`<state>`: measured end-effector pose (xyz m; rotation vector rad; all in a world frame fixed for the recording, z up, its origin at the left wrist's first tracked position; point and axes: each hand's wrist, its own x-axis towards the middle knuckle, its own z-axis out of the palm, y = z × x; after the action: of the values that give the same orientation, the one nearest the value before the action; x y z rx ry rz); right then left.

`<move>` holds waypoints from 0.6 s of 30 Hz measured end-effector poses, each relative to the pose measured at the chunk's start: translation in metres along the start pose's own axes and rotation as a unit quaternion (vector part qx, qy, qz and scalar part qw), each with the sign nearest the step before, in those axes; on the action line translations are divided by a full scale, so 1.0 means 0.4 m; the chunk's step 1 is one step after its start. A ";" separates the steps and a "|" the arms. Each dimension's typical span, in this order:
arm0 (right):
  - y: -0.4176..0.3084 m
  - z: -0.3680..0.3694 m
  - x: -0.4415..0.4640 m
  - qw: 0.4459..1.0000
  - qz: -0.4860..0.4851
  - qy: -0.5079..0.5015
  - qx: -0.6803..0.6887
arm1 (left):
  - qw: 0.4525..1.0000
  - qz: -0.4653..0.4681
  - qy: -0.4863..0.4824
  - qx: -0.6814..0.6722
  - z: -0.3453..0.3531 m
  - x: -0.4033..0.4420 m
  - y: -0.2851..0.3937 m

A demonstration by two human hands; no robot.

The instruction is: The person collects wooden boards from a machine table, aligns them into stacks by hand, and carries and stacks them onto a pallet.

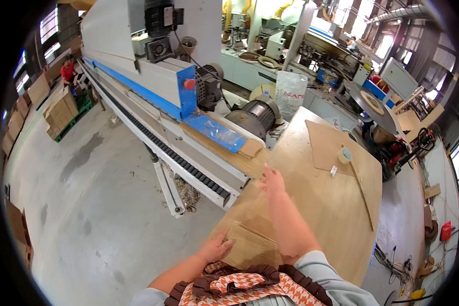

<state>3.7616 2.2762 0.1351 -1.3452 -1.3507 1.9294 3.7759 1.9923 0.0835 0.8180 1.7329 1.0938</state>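
My right hand reaches out over the light wooden table, close to the outfeed end of a long machine. Its fingers are apart, and I see nothing in them. Just beyond the fingertips, a wooden strip lies at the machine's end, with a small brown piece beside a blue plate. Nearer my body, my left hand is at the left edge of a brown cardboard sheet on the table. Its fingers are loosely spread; whether they touch the sheet I cannot tell.
A tape roll and a brown panel lie on the table, near a thin stick. The machine's black roller track runs away to the left. Motors stand behind it. A person is by stacked boards far left.
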 end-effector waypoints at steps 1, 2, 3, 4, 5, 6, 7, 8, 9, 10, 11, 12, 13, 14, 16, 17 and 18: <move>-0.003 0.018 0.011 0.999 -0.013 -0.009 -0.030 | 1.000 0.007 0.008 0.009 -0.003 -0.002 -0.007; -0.003 0.020 0.023 0.998 -0.026 -0.016 -0.060 | 1.000 0.014 0.014 0.016 -0.004 -0.005 -0.012; -0.001 0.011 0.033 0.995 -0.040 -0.021 -0.093 | 0.999 0.022 0.018 0.021 -0.005 -0.008 -0.001; 0.012 -0.003 0.057 0.995 -0.037 -0.034 -0.085 | 1.000 0.018 0.006 0.011 -0.008 -0.006 0.002; 0.026 -0.017 0.082 0.995 -0.037 -0.047 -0.076 | 1.000 0.016 -0.006 0.002 -0.014 -0.002 0.005; 0.020 -0.020 0.080 0.995 -0.038 -0.060 -0.065 | 1.000 0.015 -0.017 -0.005 -0.020 0.004 0.008; 0.017 -0.027 0.074 0.997 -0.019 -0.061 -0.041 | 1.000 0.017 -0.016 0.000 -0.023 0.007 0.007; 0.018 -0.041 0.066 0.998 0.001 -0.061 -0.015 | 1.000 0.017 -0.016 0.005 -0.020 0.008 0.002; 0.003 -0.046 0.043 0.998 0.021 -0.062 0.011 | 1.000 0.018 -0.015 0.010 -0.018 0.011 -0.003; -0.016 -0.038 0.019 0.997 0.037 -0.070 -0.006 | 1.000 0.024 -0.011 0.016 -0.018 0.015 -0.008; -0.029 -0.024 -0.007 0.995 0.054 -0.075 -0.020 | 0.999 0.028 -0.009 0.025 -0.018 0.016 -0.014; -0.030 -0.013 -0.022 0.994 0.073 -0.081 -0.032 | 0.999 0.031 -0.008 0.035 -0.019 0.013 -0.013; -0.022 -0.003 -0.023 0.993 0.056 -0.081 -0.070 | 0.998 0.029 -0.007 0.046 -0.019 0.010 -0.009; -0.015 0.010 -0.021 0.990 0.039 -0.082 -0.107 | 0.998 0.026 -0.003 0.060 -0.018 0.008 -0.002; -0.008 0.031 -0.012 0.987 0.017 -0.069 -0.146 | 0.998 0.022 -0.006 0.052 -0.018 0.007 -0.013; -0.007 0.038 -0.008 0.987 0.012 -0.055 -0.150 | 0.999 0.020 -0.013 0.031 -0.011 0.015 -0.043; -0.004 0.045 -0.004 0.987 0.008 -0.041 -0.155 | 1.000 0.018 -0.018 0.007 -0.012 0.020 -0.057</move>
<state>3.7460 2.2673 0.1383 -1.4301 -1.7430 1.8596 3.7670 1.9886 0.0609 0.8754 1.7040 1.0849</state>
